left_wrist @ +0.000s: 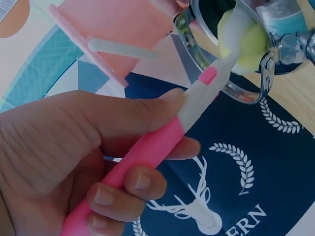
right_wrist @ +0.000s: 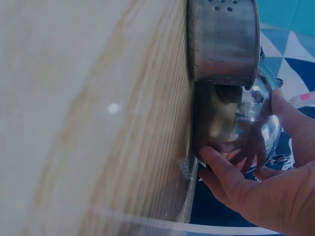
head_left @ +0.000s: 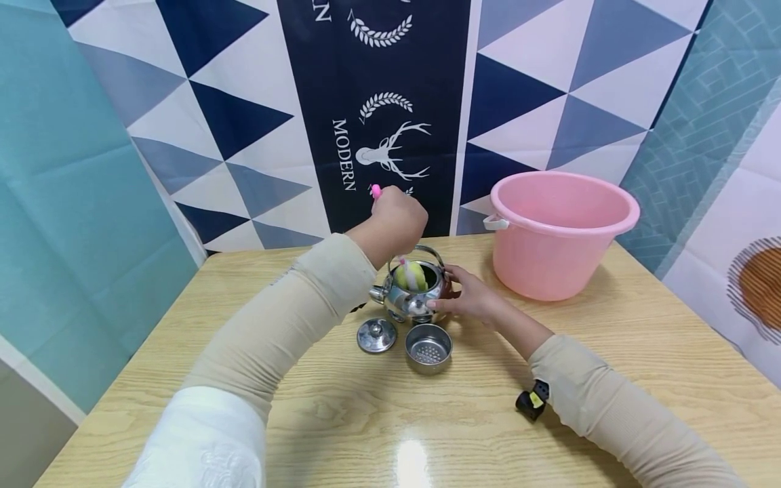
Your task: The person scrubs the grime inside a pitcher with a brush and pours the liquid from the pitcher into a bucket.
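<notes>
My left hand (head_left: pixel 399 218) grips the pink handle of a sponge brush (left_wrist: pixel 152 152), held above a shiny metal teapot (head_left: pixel 399 301). The brush's white neck slants down to a yellow-green sponge head (head_left: pixel 411 276), which sits in the teapot's open mouth under the raised handle. Around the teapot's right side, my right hand (head_left: pixel 472 295) holds the body, thumb at the front and fingers spread behind. In the right wrist view, those fingertips (right_wrist: pixel 211 155) lie against the round metal wall. A knobbed lid (head_left: pixel 376 335) and a perforated metal strainer cup (head_left: pixel 429 347) rest in front of the teapot.
A large pink tub (head_left: pixel 546 264) with a white handle stands on the wooden table (head_left: pixel 329 434) at the back right. Behind the table hangs a patterned cloth (head_left: pixel 244 122). A small black device (head_left: pixel 532 401) with a yellow mark is by my right wrist.
</notes>
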`<state>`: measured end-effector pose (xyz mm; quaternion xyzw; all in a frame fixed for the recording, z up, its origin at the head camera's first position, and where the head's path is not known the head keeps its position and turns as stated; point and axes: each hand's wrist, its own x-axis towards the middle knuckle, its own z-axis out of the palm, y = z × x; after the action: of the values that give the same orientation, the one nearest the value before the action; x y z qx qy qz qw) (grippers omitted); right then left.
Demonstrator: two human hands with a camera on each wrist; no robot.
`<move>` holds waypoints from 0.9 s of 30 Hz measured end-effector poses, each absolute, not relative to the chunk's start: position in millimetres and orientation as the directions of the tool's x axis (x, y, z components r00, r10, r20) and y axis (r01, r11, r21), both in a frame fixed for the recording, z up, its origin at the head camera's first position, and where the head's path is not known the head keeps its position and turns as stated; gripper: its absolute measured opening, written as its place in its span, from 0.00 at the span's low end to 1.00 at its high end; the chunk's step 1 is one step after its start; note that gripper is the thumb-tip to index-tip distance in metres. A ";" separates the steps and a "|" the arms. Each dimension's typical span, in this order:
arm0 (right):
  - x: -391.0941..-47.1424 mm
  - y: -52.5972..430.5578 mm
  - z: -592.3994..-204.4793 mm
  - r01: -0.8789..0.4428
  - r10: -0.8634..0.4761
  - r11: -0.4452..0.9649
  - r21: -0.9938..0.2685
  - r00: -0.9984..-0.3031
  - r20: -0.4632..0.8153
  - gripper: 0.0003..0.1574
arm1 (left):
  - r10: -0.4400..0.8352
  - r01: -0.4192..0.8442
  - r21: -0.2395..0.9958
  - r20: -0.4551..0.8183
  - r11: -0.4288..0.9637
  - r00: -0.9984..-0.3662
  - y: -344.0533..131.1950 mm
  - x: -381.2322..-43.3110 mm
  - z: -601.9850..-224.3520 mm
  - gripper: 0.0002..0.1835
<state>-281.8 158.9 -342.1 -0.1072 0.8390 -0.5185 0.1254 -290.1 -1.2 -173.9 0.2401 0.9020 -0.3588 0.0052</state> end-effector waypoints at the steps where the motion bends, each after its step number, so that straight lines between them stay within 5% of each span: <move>1: -281.8 159.1 -342.3 -0.049 -0.314 0.432 -0.901 -0.944 -0.099 0.58 | 0.442 0.435 -0.655 -0.168 0.618 -0.881 1.1 -291.2 -175.7 0.08; 9: -282.7 160.2 -344.9 -0.084 -0.339 0.411 -0.908 -0.938 -0.067 0.55 | 0.571 0.460 -0.722 -0.109 0.517 -0.814 12.8 -289.0 -180.2 0.07; 27: -283.0 159.2 -342.9 -0.072 -0.335 0.431 -0.900 -0.938 -0.085 0.55 | 0.624 0.527 -0.676 -0.125 0.515 -0.771 2.4 -279.6 -176.2 0.06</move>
<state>-283.0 159.2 -342.9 -0.1219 0.8362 -0.5195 0.1265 -279.6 2.4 -176.2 0.3317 0.8676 -0.3642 -0.0670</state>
